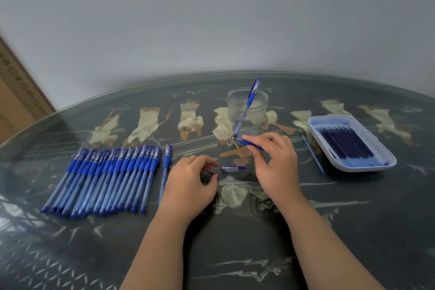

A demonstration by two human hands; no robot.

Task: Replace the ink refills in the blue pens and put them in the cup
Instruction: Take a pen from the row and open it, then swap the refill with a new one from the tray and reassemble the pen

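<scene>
**A:** Hands logged. A blue plastic pen body [247, 142] is pinched in the fingers of the right hand [275, 160], just in front of the clear round plastic cup [247, 106] near the middle of the dark glass-topped table [235, 242]. The left hand [190, 181] is curled beside a tiny dark piece [212, 171]. Whether that piece is gripped cannot be told.

**B:** Where is the stock?

**A:** A row of blue capped pens [106, 176] is laid toward the table's left edge, with a single blue pen [166, 167] just beside it. One finished-looking pen [250, 99] is stood tilted in the cup. Dark blue ink refills [346, 143] are held in a white plastic tray [367, 168] toward the right edge, and a loose refill [313, 153] lies just left of the tray. A clear-and-blue pen cap [231, 168] lies between the hands.

**B:** Handling notes?

**A:** These are judgements only.
- **Pen body:** it is taken to be light and stiff, and its smooth plastic is likely slippery. It is best held at the blue rubber grip.
- **Refills:** they are thin and probably bend. Each should be pinched close to the end being inserted and pushed in straight.
- **Small parts:** they could easily be lost against the patterned tabletop.
</scene>
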